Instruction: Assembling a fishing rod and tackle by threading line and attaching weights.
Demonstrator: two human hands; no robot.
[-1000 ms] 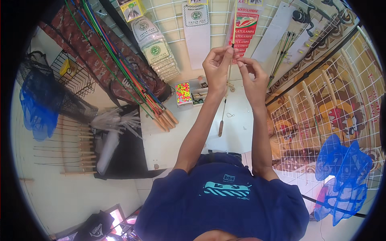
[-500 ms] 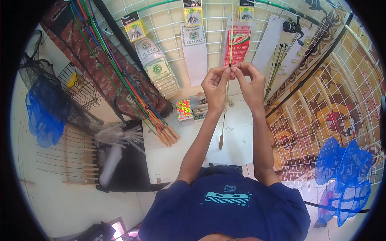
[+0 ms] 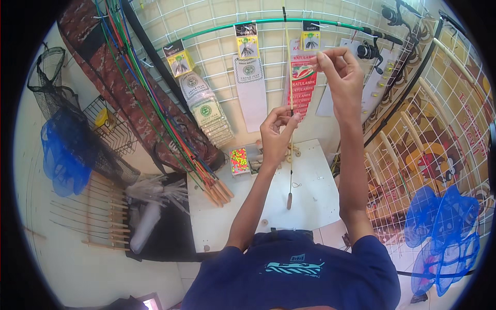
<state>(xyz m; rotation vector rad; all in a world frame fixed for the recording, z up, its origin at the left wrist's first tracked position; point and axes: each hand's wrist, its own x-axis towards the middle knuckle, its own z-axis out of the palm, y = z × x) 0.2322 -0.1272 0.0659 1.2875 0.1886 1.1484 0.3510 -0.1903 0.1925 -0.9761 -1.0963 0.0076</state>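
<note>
My left hand [image 3: 279, 130] pinches a thin fishing rod [image 3: 290, 170] that stands nearly upright over the white table [image 3: 217, 219]; its dark handle end hangs just above the tabletop. My right hand [image 3: 337, 70] is raised higher and further right, fingertips pinched together in front of a red packet [image 3: 299, 90] on the wire grid wall [image 3: 206, 31]. What it pinches is too fine to see. The rod's tip reaches up past the grid's top.
A bundle of coloured rods [image 3: 170, 129] and a camouflage bag [image 3: 129, 98] lean at the left. Blue nets [image 3: 64, 155] hang left and at the lower right [image 3: 447, 237]. A box of coloured beads [image 3: 238, 160] lies on the table. Reels [image 3: 368, 50] hang at the upper right.
My hands were together on the rod; my right hand has since risen up and to the right, and my left hand now sits lower on the rod.
</note>
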